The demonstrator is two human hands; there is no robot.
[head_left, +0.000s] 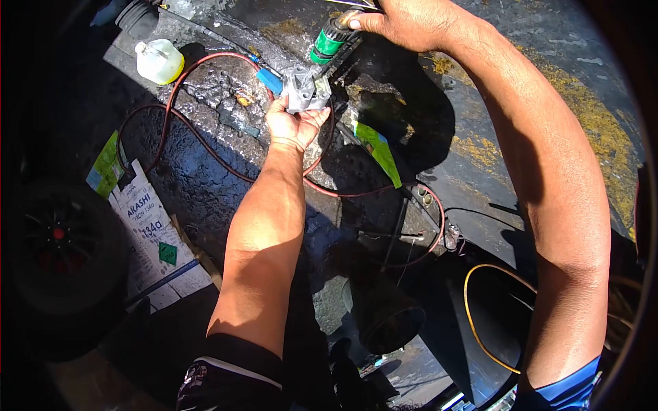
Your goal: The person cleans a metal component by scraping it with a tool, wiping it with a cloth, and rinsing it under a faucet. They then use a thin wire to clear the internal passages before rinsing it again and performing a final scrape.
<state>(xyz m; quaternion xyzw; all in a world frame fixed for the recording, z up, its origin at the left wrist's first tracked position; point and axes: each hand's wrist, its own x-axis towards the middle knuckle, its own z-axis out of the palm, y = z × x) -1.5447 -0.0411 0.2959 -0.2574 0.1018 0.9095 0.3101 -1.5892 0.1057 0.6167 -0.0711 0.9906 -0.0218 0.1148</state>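
My left hand is closed around the lower part of a silver metal part, held near the top middle of the view. Just above the part is a green and black hose nozzle, tilted down toward it, with water coming out onto the metal. The nozzle's upper end is gripped by my right hand, its thumb pressed on the fitting; the other fingers are partly cut off by the top edge. A blue piece shows just left of the metal part.
A red hose loops over the wet ground. A jug of yellowish liquid stands at upper left. Below it lie a flattened white carton and a wheel. A green packet and a dark cylinder are right of my left arm.
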